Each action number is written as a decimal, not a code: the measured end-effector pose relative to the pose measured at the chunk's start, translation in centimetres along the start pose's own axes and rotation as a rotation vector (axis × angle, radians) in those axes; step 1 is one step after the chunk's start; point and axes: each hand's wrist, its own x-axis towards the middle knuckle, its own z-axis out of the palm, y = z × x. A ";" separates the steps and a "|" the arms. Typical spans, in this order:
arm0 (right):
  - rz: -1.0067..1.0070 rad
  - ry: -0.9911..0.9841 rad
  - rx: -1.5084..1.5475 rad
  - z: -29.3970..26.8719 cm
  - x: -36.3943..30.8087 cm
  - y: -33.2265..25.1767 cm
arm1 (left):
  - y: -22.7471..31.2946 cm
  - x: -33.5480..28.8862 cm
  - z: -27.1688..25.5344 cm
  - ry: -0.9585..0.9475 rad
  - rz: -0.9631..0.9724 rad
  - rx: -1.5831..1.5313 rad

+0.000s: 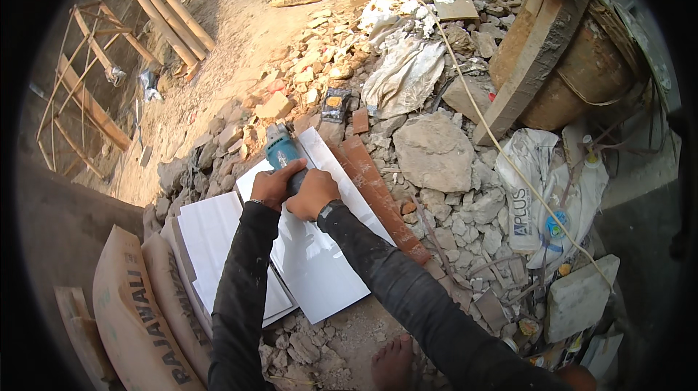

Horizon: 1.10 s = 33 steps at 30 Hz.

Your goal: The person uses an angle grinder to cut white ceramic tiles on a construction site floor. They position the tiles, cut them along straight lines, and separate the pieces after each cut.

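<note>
Both my hands are closed around a teal angle grinder (282, 150), whose grey metal head points away from me. My left hand (275, 186) wraps the body from the left, with its thumb across the top. My right hand (314, 195) grips the darker rear part, close beside the left. Beneath the tool lie glossy white tiles (320, 267); the grinder's disc cannot be made out. Another stack of white tiles (211, 235) rests to the left, partly covered by my left forearm. Reddish-brown boards (378, 198) lie along the tiles' right side.
Rubble surrounds the tiles, with a large stone slab (434, 152) at right. Full paper sacks (138, 311) stand at lower left. A pale cord (502, 147) crosses the rubble. A rusty drum (582, 78) stands behind a wooden post (534, 57). My bare foot (392, 363) is near the tiles.
</note>
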 end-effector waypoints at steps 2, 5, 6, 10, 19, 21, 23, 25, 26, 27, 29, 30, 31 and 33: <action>0.006 -0.002 0.012 0.0 0.0 0.0 | 0.1 -0.2 0.1 0.009 -0.001 -0.002; 0.012 -0.007 0.001 0.1 0.1 0.0 | 0.3 -0.4 0.2 0.004 0.034 0.011; 0.016 -0.003 0.001 0.1 0.1 0.0 | 0.4 -0.5 0.3 0.010 0.030 0.019; 0.021 0.000 -0.001 0.2 0.1 0.0 | 0.5 -0.7 0.3 0.032 0.022 0.042; 0.006 0.004 0.004 0.4 -0.5 0.6 | 0.2 -1.4 0.4 0.021 -0.004 0.022; 0.001 0.002 0.000 0.4 -0.7 0.7 | 0.1 -1.7 0.5 0.022 -0.005 0.022; -0.006 -0.009 0.001 0.2 -1.0 0.9 | 0.0 -1.9 0.5 0.023 -0.013 0.021; -0.003 -0.001 0.009 0.2 -1.3 1.0 | -0.1 -2.0 0.6 0.029 -0.013 0.040; -0.002 0.003 0.014 0.1 -1.5 1.0 | -0.1 -2.0 0.6 0.037 -0.027 0.042; -0.005 -0.001 0.016 0.1 -1.7 1.0 | -0.2 -2.1 0.6 0.031 -0.017 0.045; -0.009 -0.007 0.021 0.0 -1.9 1.2 | -0.4 -2.2 0.6 0.035 -0.035 0.042; -0.010 -0.005 0.021 0.0 -2.0 1.3 | -0.5 -2.2 0.6 0.032 -0.023 0.050; -0.011 -0.003 0.020 0.0 -2.1 1.4 | -0.5 -2.3 0.6 0.035 -0.021 0.053; -0.013 -0.003 0.017 0.1 -2.1 1.5 | -0.7 -2.3 0.6 0.033 -0.007 0.058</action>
